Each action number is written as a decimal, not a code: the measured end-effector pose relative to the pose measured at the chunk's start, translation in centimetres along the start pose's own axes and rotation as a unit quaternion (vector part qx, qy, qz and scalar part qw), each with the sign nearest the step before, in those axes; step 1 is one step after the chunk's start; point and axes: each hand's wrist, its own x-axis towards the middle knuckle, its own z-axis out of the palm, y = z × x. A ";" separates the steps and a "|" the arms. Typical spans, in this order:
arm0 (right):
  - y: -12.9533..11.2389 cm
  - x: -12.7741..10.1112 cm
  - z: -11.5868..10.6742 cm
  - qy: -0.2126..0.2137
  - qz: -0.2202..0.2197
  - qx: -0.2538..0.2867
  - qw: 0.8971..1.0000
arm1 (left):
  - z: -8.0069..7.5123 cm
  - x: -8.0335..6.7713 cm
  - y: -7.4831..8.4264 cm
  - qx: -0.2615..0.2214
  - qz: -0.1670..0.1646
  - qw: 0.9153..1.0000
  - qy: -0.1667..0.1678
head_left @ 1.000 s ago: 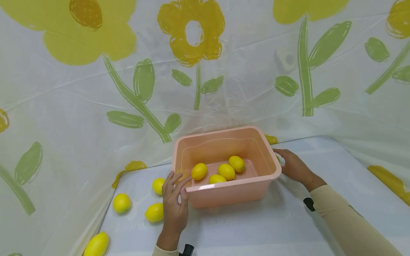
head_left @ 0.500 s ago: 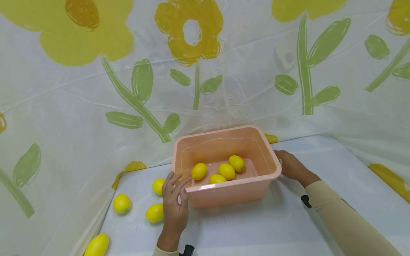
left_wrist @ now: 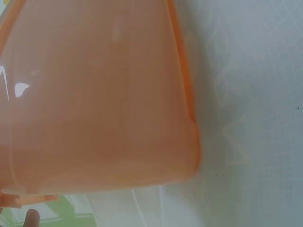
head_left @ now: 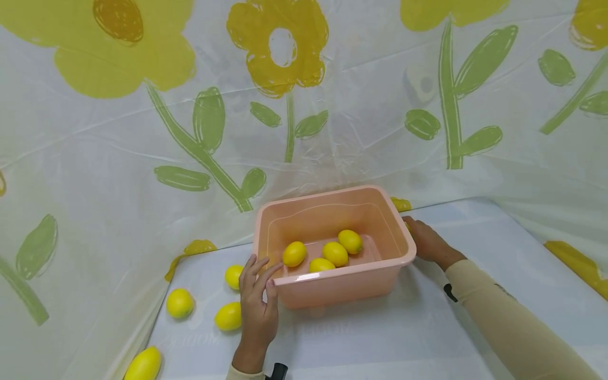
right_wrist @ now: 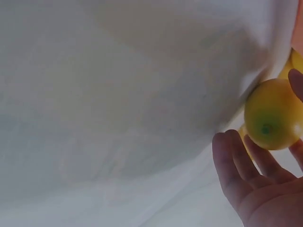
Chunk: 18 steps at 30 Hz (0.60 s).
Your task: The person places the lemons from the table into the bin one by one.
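Observation:
A pink plastic tub (head_left: 332, 293) stands on the white table (head_left: 380, 338) with several yellow lemons (head_left: 335, 253) inside. My left hand (head_left: 258, 301) rests with fairly straight fingers against the tub's front left corner, and its wrist view is filled by the tub wall (left_wrist: 99, 94). My right hand (head_left: 427, 241) reaches in beside the tub's right wall near the back corner. In the right wrist view a lemon (right_wrist: 271, 113) sits between the fingers (right_wrist: 239, 161) below it and the thumb at its right edge. The head view hides that lemon behind the hand.
Loose lemons lie on the table left of the tub (head_left: 234, 276), (head_left: 180, 303), (head_left: 228, 316), and one at the front left edge (head_left: 143, 364). A flower-print plastic sheet (head_left: 142, 158) hangs close behind and round both sides.
My right hand has slid left and back, closer to the tub's right wall, and now covers the lemon there. The left hand and the tub have stayed put.

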 end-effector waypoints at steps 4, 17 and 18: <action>0.1 0.1 -0.1 0.009 -0.020 -0.020 1.000 | 0.0 0.0 0.1 -0.001 -0.003 1.000 -0.003; 0.6 -0.8 -0.4 -0.003 0.011 -0.013 1.000 | -0.1 0.0 0.1 0.005 0.002 1.000 -0.005; 0.6 -1.0 -0.5 0.000 0.009 -0.015 1.000 | -0.1 0.0 0.1 0.004 0.005 1.000 -0.003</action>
